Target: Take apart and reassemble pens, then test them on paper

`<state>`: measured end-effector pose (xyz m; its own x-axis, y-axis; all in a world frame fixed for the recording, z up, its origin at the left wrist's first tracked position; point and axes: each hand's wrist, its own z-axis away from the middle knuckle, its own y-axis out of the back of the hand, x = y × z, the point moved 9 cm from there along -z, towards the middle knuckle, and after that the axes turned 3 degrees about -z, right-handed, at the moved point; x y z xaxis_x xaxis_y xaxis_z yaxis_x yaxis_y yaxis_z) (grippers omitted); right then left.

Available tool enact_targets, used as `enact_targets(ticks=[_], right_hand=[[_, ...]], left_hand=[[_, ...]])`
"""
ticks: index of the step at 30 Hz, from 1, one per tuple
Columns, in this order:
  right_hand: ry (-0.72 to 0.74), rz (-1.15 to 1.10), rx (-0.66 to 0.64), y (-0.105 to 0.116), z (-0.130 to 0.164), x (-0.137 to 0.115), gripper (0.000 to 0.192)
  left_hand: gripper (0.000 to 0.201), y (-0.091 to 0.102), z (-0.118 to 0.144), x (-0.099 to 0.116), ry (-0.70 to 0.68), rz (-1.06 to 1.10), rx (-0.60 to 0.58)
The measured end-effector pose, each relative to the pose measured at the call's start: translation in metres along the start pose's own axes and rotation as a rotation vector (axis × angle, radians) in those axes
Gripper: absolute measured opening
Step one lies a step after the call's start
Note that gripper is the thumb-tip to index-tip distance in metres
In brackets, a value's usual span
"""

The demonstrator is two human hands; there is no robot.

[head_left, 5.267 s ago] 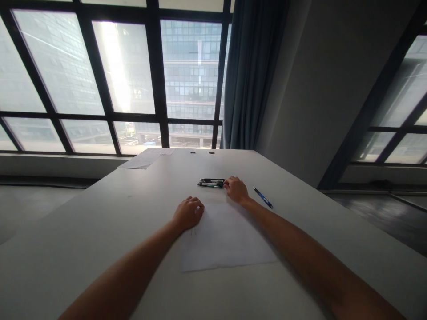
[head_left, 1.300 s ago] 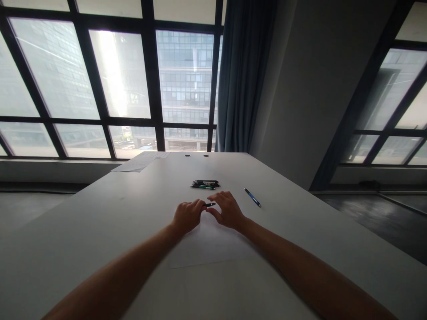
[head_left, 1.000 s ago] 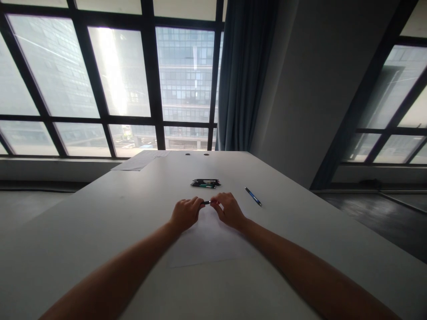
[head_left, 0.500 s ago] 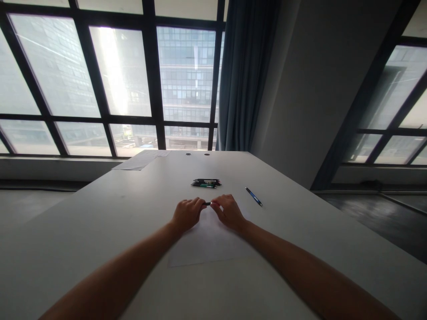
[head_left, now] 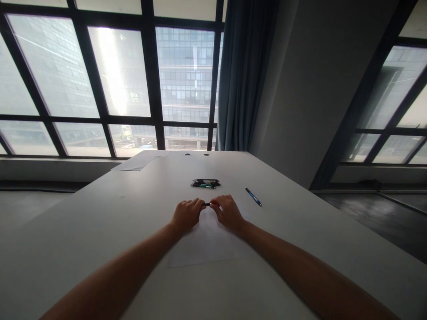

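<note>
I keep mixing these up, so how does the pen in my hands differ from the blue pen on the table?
The held pen, partly covered, shows a dark stretch, while the blue pen shows blue and black. The held pen is gripped by the left hand and the right hand; the blue pen lies untouched on the table. The held pen runs crosswise; the blue pen slants. Both look slim.

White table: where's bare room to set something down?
The table is bare between the left forearm and the far papers, and between the pen bundle and the dark discs. Crowded: the middle, where left hand and right hand hold a dark pen above the near sheet, the pen bundle just beyond, the blue pen to the right.
</note>
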<state>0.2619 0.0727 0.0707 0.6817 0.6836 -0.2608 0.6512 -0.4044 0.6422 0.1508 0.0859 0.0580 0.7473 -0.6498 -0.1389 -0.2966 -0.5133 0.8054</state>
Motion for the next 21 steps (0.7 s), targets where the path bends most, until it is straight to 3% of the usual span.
enact_targets(ticks=[15,21], right_hand=[[-0.005,-0.071,0.074,0.007,0.0,-0.001,0.005],[-0.053,-0.091,0.107,0.009,0.0,0.006,0.005]], left_hand=[[0.016,-0.001,0.0,-0.007,0.11,0.068,-0.059],[0.056,-0.005,0.0,0.0,0.018,0.059,-0.103]])
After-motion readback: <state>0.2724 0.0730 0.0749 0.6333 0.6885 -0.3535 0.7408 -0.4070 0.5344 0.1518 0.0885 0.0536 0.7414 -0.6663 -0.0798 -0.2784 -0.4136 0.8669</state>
